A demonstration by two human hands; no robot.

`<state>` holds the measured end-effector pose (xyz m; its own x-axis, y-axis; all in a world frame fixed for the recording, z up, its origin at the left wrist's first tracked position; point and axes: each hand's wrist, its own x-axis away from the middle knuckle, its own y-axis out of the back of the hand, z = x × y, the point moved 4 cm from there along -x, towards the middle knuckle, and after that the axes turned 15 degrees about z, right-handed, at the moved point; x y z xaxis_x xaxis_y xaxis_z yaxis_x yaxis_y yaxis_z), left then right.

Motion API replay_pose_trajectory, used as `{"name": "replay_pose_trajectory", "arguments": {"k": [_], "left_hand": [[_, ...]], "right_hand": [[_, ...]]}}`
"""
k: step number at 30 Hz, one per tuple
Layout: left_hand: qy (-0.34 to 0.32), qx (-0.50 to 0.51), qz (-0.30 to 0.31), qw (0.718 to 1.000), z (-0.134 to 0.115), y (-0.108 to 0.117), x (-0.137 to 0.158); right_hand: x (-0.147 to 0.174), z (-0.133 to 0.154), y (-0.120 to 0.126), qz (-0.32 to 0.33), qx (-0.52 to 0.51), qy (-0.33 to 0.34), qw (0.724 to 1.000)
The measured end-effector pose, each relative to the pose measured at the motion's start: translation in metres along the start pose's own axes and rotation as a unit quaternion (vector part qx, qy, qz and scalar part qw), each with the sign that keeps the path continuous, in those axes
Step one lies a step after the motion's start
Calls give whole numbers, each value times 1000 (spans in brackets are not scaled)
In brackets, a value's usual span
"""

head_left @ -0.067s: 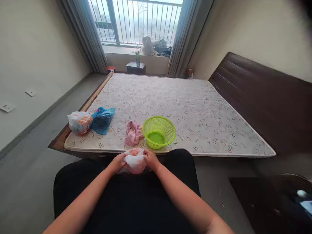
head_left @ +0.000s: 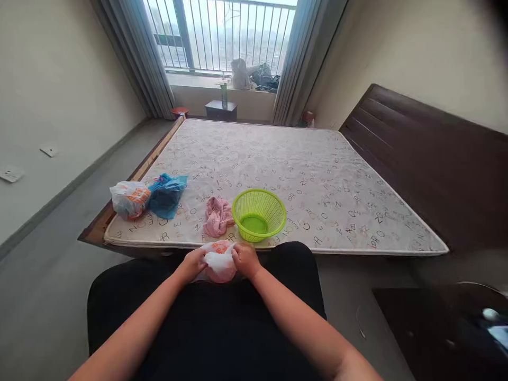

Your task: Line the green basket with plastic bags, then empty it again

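Observation:
A white plastic bag (head_left: 220, 262) with orange print rests over my lap, something pinkish showing through it. My left hand (head_left: 193, 264) pinches its left side, and my right hand (head_left: 245, 259) grips the gathered plastic on the right. What exactly is inside cannot be made out. Just beyond the bag, on the mattress (head_left: 309, 180), stands a lime-green plastic basket (head_left: 259, 216) with nothing in it. Touching the basket's left side lies a crumpled pink cloth (head_left: 218, 217).
Farther left on the mattress sit another white plastic bag (head_left: 130, 199) with orange print and a blue plastic bag (head_left: 167, 196). A dark wooden headboard (head_left: 420, 137) rises at right. By the window is a small nightstand (head_left: 221, 110) with a green bottle (head_left: 224, 96).
My right hand has shifted slightly, its fingers curling further over the bag's gathered plastic. The basket, the cloth and the other bags stay where they were.

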<state>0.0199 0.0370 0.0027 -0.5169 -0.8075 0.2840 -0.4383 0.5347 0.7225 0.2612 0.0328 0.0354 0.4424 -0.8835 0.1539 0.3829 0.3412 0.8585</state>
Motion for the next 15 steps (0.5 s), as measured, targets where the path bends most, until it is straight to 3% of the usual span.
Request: {"name": "replay_pose_trajectory", "arguments": {"k": [3,6,9,11,15], "left_hand": [[-36,-26,-4,999,-16,4,1],[-56,-44,3,997,-29,5,3],[-45,-60,15,997,-33,4,5],[-10,-60,5,998,-27,5,6],[107,22,-82,991,0,16,7]], "right_hand": [[4,10,-2,-3,16,48,999],[3,15,-18,65,-31,98,993],[-1,10,-34,121,-94,71,986],[-4,3,-37,103,-125,37,986],[-7,-16,-27,-13,-207,-31,978]]}}
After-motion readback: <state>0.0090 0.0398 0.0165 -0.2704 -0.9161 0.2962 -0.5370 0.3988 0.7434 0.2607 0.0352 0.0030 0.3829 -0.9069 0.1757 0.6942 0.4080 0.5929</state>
